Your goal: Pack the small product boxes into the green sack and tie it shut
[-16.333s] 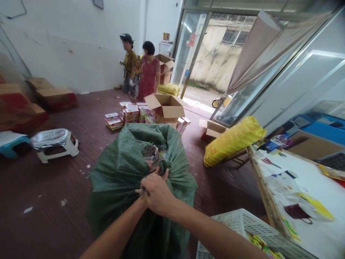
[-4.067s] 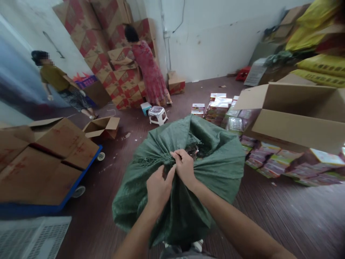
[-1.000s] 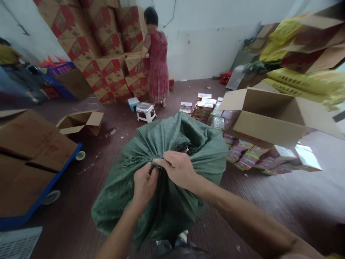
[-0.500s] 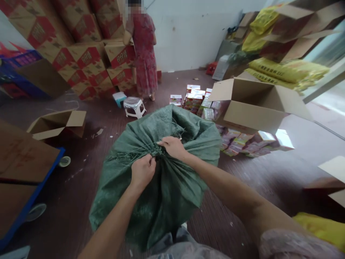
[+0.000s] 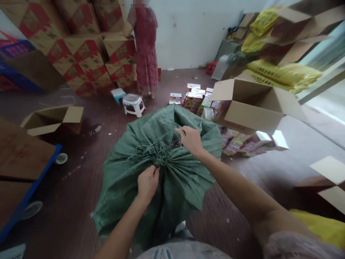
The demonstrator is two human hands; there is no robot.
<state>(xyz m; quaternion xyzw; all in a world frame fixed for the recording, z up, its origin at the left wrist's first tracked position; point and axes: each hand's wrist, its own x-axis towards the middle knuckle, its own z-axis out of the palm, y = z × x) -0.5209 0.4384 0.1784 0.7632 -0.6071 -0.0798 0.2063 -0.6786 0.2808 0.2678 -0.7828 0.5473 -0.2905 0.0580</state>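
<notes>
A large green woven sack (image 5: 159, 172) stands upright on the dark wood-grain floor (image 5: 81, 187), directly in front of the person and centred in the view. Its fabric is a coarse plastic weave, bulging and rounded in the body, with frayed green strands at the gathered mouth. The cloth runs in tight radial pleats toward the bunched neck.

The left hand (image 5: 147, 182) is closed in a fist around the bunched neck fabric on the near side of the sack. The right hand (image 5: 190, 138) reaches further across and pinches the far rim of the mouth between curled fingers, holding that edge of the fabric.

Behind the sack on the right, an open corrugated cardboard box (image 5: 256, 104) lies with flaps spread. Small glossy printed cartons (image 5: 195, 99) are stacked just beside it and along its near side. A white plastic stool (image 5: 133, 104) stands well behind the sack. Red-and-tan printed cartons (image 5: 88, 54) are stacked against the left wall, where a person in a red patterned dress (image 5: 145, 46) stands. A smaller open box (image 5: 54, 118) lies on the floor at left, near a blue-edged trolley (image 5: 29, 190) on wheels. Yellow sacks (image 5: 285, 72) are piled at upper right.
</notes>
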